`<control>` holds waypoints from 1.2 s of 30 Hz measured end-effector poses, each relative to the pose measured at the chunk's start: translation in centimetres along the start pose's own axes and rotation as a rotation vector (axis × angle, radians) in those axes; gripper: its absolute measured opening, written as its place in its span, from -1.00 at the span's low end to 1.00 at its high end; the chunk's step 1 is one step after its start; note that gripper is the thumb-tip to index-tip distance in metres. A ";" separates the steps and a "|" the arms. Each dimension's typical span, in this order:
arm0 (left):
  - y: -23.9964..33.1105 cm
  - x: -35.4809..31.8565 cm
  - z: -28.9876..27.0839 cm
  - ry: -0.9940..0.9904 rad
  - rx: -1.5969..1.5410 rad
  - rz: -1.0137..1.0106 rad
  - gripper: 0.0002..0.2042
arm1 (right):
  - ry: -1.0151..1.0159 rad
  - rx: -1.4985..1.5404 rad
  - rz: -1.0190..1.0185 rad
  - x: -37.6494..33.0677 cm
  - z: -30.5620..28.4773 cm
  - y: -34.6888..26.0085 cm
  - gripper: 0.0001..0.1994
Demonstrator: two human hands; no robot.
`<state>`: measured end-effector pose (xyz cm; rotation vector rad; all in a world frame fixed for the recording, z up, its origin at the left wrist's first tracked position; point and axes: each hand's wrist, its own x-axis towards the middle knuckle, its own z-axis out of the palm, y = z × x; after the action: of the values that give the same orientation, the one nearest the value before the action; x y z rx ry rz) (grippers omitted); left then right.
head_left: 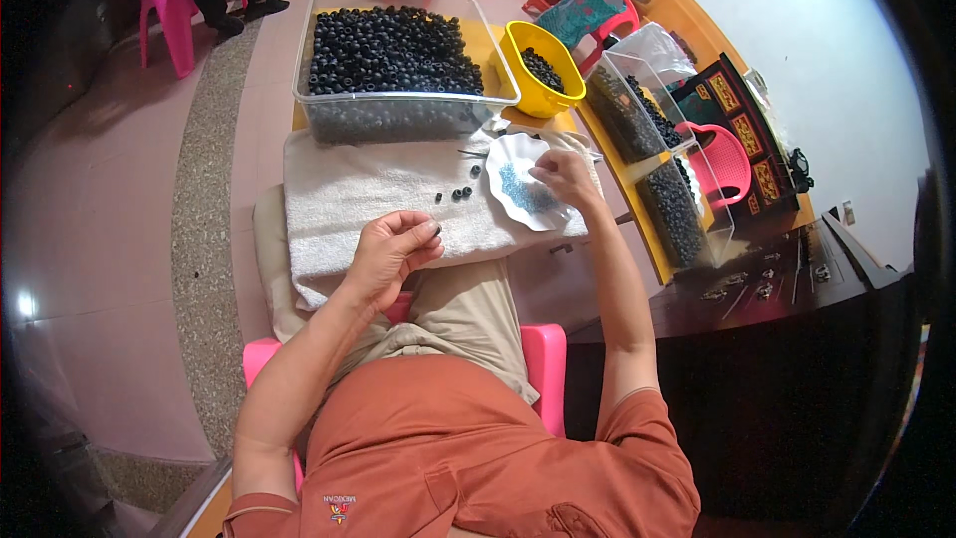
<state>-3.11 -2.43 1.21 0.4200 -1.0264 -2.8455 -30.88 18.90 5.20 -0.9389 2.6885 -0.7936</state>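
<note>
My left hand (pixel 390 254) is raised over the near edge of a white towel (pixel 344 184), its thumb and fingers pinching a small black bead (pixel 436 230). On the towel just beyond it lie several loose black beads (pixel 462 193). A white scalloped plate (pixel 506 146) to the right holds a spread of tiny pale-blue pieces (pixel 525 189). Over that plate's right side is my right hand (pixel 566 177), its fingertips drawn together at the blue pieces. Whatever those fingertips hold is too small to make out. A thin dark tool (pixel 472 152), perhaps tweezers, rests beside the plate.
A large clear tub (pixel 398 120) full of black beads stands at the towel's far side. Next to it is a yellow basin (pixel 546 98) with more beads. Clear bins (pixel 637 154) of beads sit on the right. Pink plastic chairs (pixel 164 15) and a seated person's legs appear far left.
</note>
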 end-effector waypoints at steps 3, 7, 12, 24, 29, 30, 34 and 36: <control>0.0 0.0 0.0 0.001 0.004 0.000 -0.90 | 0.019 0.102 0.051 -0.1 0.1 0.4 -0.87; 0.0 0.1 0.0 -0.006 0.012 0.000 -0.89 | -0.006 0.159 0.029 -0.1 -0.1 1.6 -0.87; -0.1 0.0 -0.1 -0.009 0.001 0.002 -0.90 | 0.023 0.212 -0.032 -0.5 -0.3 1.5 -0.85; -0.5 0.0 0.0 -0.043 0.013 -0.008 -0.88 | -0.089 0.771 -0.160 -5.2 3.5 -4.2 -0.86; -0.9 -0.1 0.3 -0.087 0.017 -0.024 -0.87 | -0.281 0.864 -0.184 -9.3 7.2 -10.9 -0.91; -0.7 -0.4 0.6 -0.104 0.019 -0.037 -0.86 | -0.298 0.883 -0.204 -9.4 8.0 -11.0 -0.91; -0.8 -0.3 0.4 -0.126 0.016 -0.048 -0.86 | -0.313 0.964 -0.196 -9.5 9.1 -11.1 -0.91; -0.7 -0.3 0.4 -0.113 0.025 -0.043 -0.86 | -0.306 0.974 -0.180 -9.4 9.1 -11.0 -0.92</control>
<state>-2.89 -1.63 1.14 0.2890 -1.0860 -2.9276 -14.72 13.66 3.46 -0.9087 1.6202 -1.6040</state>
